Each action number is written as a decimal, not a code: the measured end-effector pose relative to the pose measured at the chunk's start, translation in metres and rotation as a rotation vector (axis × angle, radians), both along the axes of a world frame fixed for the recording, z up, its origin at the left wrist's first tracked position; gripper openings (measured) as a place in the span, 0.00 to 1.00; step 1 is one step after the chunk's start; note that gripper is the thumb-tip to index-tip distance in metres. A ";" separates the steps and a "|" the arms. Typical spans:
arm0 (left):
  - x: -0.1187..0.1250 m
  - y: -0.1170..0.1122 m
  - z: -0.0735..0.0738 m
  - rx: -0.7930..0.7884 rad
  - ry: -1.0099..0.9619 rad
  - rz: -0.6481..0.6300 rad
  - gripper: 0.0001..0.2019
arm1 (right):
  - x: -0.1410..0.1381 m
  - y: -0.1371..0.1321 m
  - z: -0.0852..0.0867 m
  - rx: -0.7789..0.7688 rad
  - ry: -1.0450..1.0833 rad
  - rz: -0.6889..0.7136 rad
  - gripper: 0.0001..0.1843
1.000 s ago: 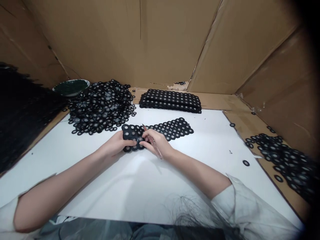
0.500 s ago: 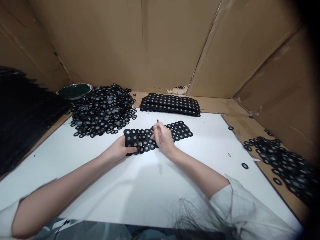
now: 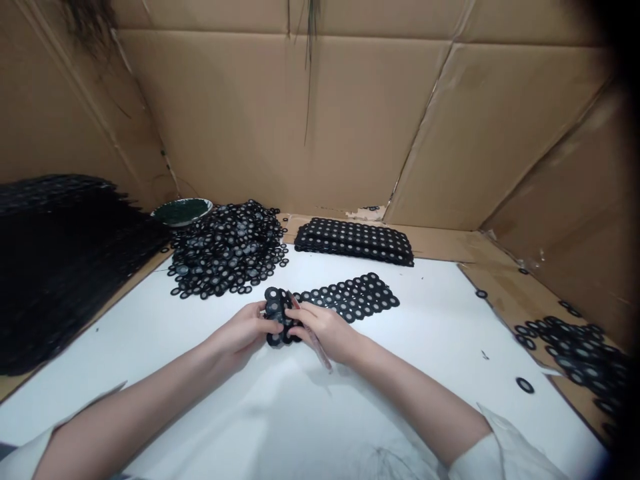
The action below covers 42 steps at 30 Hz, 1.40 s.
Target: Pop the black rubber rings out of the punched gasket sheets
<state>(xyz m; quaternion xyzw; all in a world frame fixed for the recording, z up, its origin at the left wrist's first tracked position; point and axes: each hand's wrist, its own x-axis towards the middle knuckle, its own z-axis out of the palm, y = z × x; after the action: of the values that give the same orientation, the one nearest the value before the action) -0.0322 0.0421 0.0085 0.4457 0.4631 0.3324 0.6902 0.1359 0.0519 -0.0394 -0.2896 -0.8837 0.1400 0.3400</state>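
Note:
A strip of joined black rings with pale grey centres [image 3: 353,297] lies across the white board, its left end raised and curled. My left hand [image 3: 247,328] is closed on that left end, the thumb pressing on top of the rings. My right hand [image 3: 327,330] is closed around a slim stick-like tool [image 3: 320,353] with a clear pinkish handle; its exact kind cannot be told. The tool's narrow end points up and away, over the strip. The fingertips of my right hand touch the rings beside my left thumb, partly hiding them.
Behind left is a heap of loose black rings [image 3: 227,257], with a bowl of dark green material [image 3: 183,211] near it. A stack of finished-looking ring sheets [image 3: 355,241] lies at the back. More rings [image 3: 575,350] lie right; a dark stack [image 3: 60,267] stands left. Cardboard walls [image 3: 350,127] surround the board [image 3: 210,407].
My right hand has moved left along the strip to beside my left hand, and the tool has swung to a slant. The strip's left end is now more bunched. The camera view has tilted up.

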 end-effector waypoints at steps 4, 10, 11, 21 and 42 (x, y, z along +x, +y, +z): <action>0.001 -0.001 -0.003 0.089 0.070 -0.027 0.15 | -0.004 0.002 0.007 -0.248 0.253 -0.149 0.11; -0.003 0.003 0.000 0.088 0.211 -0.017 0.10 | 0.056 0.027 0.033 -0.192 0.600 -0.709 0.14; -0.005 0.006 0.000 0.064 0.210 -0.019 0.10 | 0.078 0.027 0.036 -0.078 0.526 -0.782 0.13; -0.009 0.016 -0.010 -0.034 0.108 0.096 0.10 | 0.277 -0.066 0.012 0.203 -0.318 -1.601 0.15; -0.017 0.027 -0.012 -0.063 -0.028 -0.028 0.06 | 0.163 -0.024 0.045 0.120 -0.054 -0.781 0.11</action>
<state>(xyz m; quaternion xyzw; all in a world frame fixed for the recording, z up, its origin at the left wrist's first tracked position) -0.0489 0.0690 -0.0035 0.4254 0.4574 0.3139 0.7150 0.2984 0.0278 0.0057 -0.5873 -0.7223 -0.0592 0.3605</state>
